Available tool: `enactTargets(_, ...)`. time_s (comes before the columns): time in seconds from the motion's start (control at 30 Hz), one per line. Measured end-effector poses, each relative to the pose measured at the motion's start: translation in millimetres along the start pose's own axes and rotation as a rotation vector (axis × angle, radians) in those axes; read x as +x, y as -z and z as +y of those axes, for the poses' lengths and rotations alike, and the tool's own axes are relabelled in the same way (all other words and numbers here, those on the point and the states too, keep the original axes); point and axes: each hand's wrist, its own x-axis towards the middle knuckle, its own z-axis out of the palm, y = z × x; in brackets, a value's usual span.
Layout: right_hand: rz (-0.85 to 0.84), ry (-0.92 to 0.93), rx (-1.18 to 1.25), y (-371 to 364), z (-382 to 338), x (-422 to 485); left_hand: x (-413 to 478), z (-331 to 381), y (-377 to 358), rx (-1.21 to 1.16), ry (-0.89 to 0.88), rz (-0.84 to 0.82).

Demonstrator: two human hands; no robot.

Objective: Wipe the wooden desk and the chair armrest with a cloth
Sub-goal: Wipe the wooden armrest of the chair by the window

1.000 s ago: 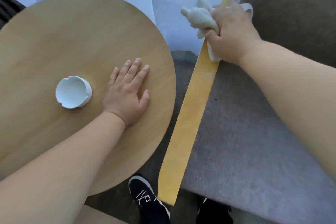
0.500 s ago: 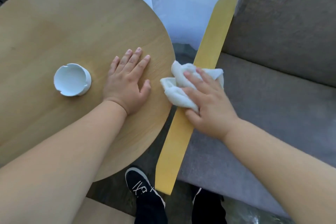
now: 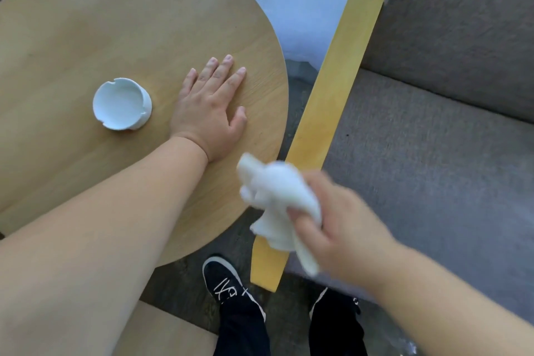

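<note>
Head view: the white cloth [image 3: 277, 199] is bunched in the right hand [image 3: 341, 228], whose fingers curl round it. Both are blurred, over the near end of the yellow wooden armrest [image 3: 344, 75], just beside the edge of the round wooden desk [image 3: 115, 23]. Whether the cloth presses on the wood there cannot be told. The left hand [image 3: 208, 107] lies palm down on the desk, fingers straight, holding nothing, with a white ashtray [image 3: 121, 104] just beside it. The armrest runs between the desk and the chair's grey seat cushion [image 3: 419, 153].

The armrest step appears to be in hand, with the cloth at its near tip. Neither surface shows smears or wet marks, so whether the desk is already wiped cannot be read. The patches under the ashtray and the left hand would need covering.
</note>
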Motion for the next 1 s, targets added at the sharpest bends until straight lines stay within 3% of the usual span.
enactTargets(0.13, 0.168, -0.108, 0.075, 53, 4, 59, -11, -3, -1, -0.025, -0.006, 0.019)
enactTargets(0.3, 0.202, -0.088, -0.213, 88, 26, 120, -10, -3, -1, -0.029, -0.002, 0.024)
enactTargets(0.43, 0.369, 0.009, -0.330, 76, 34, 135, -13, -1, 1, -0.064, 0.011, 0.048)
enactTargets(0.67, 0.195, 0.067, -0.520, 24, 41, 90, -29, 6, 7, -0.107, 0.061, 0.107)
enactTargets(0.9, 0.244, 0.346, -0.488, -54, 26, 16, -110, -11, 3, -0.139, -0.020, -0.019)
enactTargets(1.0, 0.179, 0.388, -0.429, -93, 16, -31, -148, -17, 3, -0.090, -0.027, -0.077)
